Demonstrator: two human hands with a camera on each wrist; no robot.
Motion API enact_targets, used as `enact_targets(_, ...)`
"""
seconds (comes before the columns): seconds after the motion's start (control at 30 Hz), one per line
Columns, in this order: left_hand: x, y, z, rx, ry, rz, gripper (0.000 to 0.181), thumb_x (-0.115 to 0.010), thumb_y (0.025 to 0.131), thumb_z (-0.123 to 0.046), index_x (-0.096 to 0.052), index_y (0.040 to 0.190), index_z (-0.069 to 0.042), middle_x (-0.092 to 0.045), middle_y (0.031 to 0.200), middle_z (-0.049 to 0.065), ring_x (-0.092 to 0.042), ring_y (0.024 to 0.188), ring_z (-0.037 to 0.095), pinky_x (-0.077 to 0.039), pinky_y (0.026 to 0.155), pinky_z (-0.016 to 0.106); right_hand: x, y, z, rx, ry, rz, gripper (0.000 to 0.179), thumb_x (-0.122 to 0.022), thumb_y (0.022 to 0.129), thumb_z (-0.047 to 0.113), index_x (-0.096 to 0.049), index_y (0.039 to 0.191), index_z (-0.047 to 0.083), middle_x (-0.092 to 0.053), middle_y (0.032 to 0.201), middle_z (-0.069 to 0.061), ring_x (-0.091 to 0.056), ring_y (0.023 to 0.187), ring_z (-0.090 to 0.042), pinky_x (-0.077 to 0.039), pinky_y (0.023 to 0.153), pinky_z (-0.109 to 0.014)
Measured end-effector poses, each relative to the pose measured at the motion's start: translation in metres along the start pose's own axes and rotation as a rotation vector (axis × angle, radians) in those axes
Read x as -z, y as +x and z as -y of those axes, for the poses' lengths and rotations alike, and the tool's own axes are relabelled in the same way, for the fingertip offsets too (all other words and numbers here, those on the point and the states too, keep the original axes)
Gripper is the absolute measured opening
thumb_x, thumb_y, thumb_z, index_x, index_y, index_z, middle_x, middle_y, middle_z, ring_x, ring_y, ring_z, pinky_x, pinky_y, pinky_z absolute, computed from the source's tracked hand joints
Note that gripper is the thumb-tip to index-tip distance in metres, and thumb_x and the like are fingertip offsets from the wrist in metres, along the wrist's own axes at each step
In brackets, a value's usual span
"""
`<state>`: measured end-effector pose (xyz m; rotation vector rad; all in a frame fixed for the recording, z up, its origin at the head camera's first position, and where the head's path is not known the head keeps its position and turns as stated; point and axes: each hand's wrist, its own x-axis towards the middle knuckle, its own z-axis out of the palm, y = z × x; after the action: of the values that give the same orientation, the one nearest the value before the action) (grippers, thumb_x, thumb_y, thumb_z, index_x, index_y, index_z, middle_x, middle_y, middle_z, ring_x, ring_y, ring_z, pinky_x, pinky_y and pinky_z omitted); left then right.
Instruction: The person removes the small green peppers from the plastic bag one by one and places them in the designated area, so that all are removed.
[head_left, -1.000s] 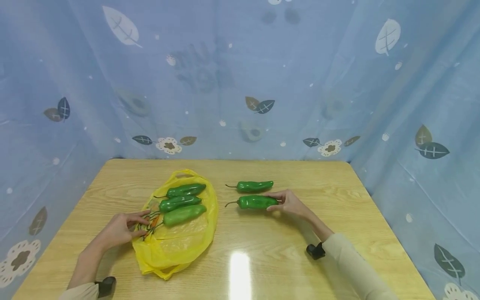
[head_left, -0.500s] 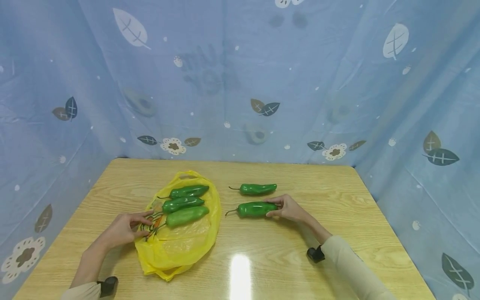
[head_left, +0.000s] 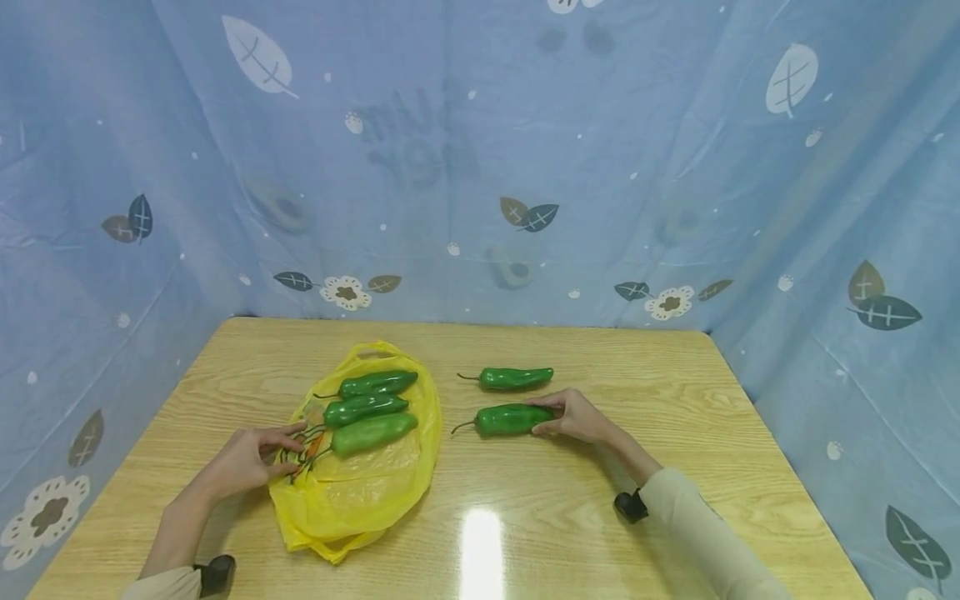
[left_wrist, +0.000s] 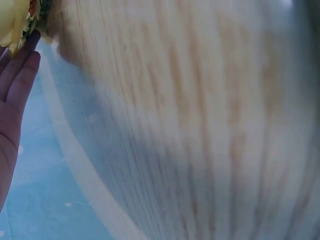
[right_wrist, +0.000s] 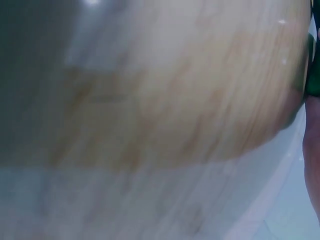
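Observation:
My right hand (head_left: 576, 417) holds the tip end of a long green pepper (head_left: 504, 419) on the table, thumb on its near side and fingers on its far side. Behind it lies another, slimmer green pepper (head_left: 513, 378), stem to the left. At left, a yellow plastic bag (head_left: 360, 508) lies flat under three green peppers (head_left: 373, 433) in a row. My left hand (head_left: 251, 458) reaches over the bag's left edge. Its fingertips touch thin dark stems and small red-orange chili peppers (head_left: 315, 444), partly hidden. In the left wrist view its fingers (left_wrist: 22, 80) look fairly straight.
The wooden table (head_left: 585, 517) has a bright light reflection near its front. Patterned blue curtains (head_left: 465, 167) hang behind it and along both sides. The wrist views show mostly blurred table surface.
The whole head view has shifted slightly. My right hand has drawn its pepper a little nearer, widening the gap to the slimmer one, then stayed still. The left hand keeps its place.

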<state>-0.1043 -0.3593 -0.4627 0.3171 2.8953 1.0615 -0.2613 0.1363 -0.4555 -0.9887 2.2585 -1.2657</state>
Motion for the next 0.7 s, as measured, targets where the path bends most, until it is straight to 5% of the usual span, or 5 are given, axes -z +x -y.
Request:
enact_targets(0.17, 0.001, 0.000, -0.001, 0.012, 0.015, 0.006, 0.023, -0.080, 0.078, -0.018, -0.075, 0.100, -0.011, -0.059, 0.129, 0.019, -0.052, 0.118, 0.044, -0.050, 0.091, 0.047, 0.001, 0.002, 0.002, 0.032, -0.054, 0.008, 0.046, -0.075, 0.080, 0.000, -0.060, 0.122, -0.010, -0.063, 0.117, -0.025, -0.059, 0.082, -0.024, -0.052, 0.064, -0.022)
enact_targets(0.4, 0.001, 0.000, -0.002, 0.016, 0.051, -0.011, 0.022, -0.081, 0.076, -0.016, -0.076, 0.097, -0.012, -0.061, 0.127, 0.018, -0.054, 0.116, 0.043, -0.048, 0.092, 0.049, 0.004, 0.015, -0.030, 0.042, -0.159, 0.041, 0.055, -0.081, 0.077, 0.016, -0.061, 0.127, 0.000, -0.066, 0.115, -0.014, -0.055, 0.081, -0.012, -0.050, 0.069, -0.019)
enact_targets(0.7, 0.004, 0.001, -0.004, 0.000, 0.036, 0.003, 0.024, -0.080, 0.077, -0.013, -0.075, 0.099, -0.007, -0.058, 0.129, 0.021, -0.052, 0.118, 0.046, -0.047, 0.093, 0.048, 0.022, 0.014, -0.013, 0.075, -0.090, 0.084, 0.049, -0.075, 0.084, 0.013, -0.059, 0.126, -0.007, -0.062, 0.123, -0.020, -0.061, 0.110, -0.034, -0.051, 0.095, -0.041)
